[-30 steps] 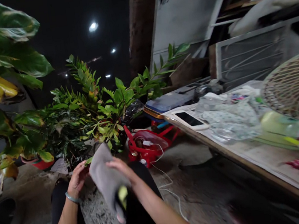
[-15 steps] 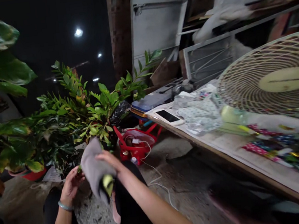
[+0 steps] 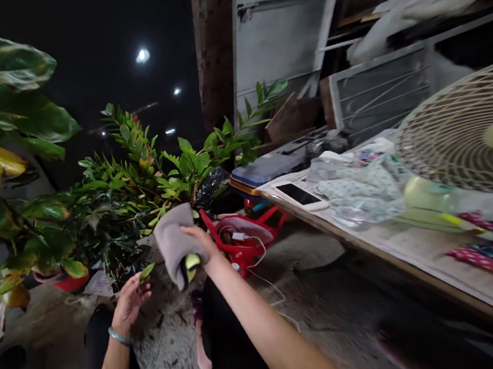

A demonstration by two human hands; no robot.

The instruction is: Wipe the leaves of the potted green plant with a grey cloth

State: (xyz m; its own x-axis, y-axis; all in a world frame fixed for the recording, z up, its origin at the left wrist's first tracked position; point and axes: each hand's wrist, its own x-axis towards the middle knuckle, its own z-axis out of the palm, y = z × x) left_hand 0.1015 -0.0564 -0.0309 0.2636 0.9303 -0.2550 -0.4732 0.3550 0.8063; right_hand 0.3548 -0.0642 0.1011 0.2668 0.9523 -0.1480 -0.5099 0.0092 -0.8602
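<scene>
Head view: green leaf in left hand, gray cloth in right.

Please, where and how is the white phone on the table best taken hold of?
I would pinch the phone by its long edges, coming over the near edge of the table: it lies flat, screen up, close to that edge.

The fan is cut off by the right edge, the large plant by the left. The left hand hides 1 end of the leaf; the right hand covers part of the gray cloth. Print on the paper, lower left, is too small to read. Both forearms leave at the bottom.
</scene>
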